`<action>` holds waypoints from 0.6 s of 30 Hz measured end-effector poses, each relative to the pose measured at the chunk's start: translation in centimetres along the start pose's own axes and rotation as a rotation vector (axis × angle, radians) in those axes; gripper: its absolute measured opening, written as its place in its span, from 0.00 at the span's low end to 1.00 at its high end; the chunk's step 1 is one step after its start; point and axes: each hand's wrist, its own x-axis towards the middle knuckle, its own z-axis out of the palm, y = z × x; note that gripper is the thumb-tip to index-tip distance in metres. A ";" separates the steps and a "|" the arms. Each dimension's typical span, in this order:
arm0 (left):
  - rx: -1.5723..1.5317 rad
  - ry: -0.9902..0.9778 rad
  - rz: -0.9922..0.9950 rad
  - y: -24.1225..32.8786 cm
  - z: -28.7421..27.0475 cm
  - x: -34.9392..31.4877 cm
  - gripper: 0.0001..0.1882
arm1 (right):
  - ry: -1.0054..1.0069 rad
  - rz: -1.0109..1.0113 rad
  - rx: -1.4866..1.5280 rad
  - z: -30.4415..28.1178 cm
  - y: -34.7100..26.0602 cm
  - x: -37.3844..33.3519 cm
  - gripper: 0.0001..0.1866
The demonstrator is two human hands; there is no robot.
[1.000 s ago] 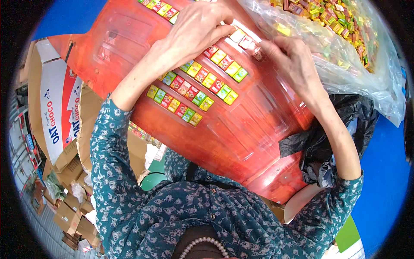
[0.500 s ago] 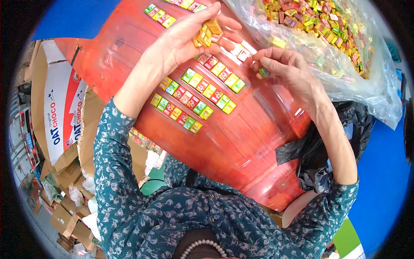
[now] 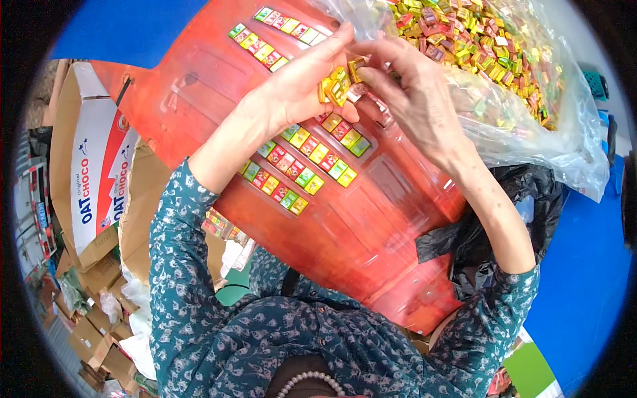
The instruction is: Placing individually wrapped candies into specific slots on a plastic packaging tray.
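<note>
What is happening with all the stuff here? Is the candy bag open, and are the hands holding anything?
Left hand: cupped, holding a small pile of wrapped candies.
Right hand: fingertips pinching at that pile.
Clear plastic bag: open, full of loose candies.
Candy rows: lined up flat on the red board.
Cardboard box: open, lying tilted.
Black bag: crumpled.

Left hand (image 3: 298, 86) cupping small yellow wrapped sweets (image 3: 335, 85), right hand (image 3: 411, 93) pinching at them, rows of coloured sweets (image 3: 302, 166) on red board (image 3: 345, 225), clear bag of sweets (image 3: 504, 60) beside
</note>
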 end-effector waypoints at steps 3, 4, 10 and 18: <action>-0.018 0.073 0.022 -0.3 -0.3 0.0 0.32 | 0.005 -0.129 -0.160 0.7 0.6 -0.1 0.09; -0.006 0.106 -0.006 -0.3 -0.4 -0.1 0.33 | 0.008 -0.122 -0.161 0.7 0.5 -0.2 0.10; 0.025 0.199 -0.026 -0.4 0.8 -0.7 0.35 | -0.028 -0.229 -0.280 1.4 0.3 -0.3 0.14; -0.203 0.083 -0.038 -0.8 -0.5 -0.2 0.32 | -0.072 -0.257 -0.109 0.7 0.7 -0.1 0.06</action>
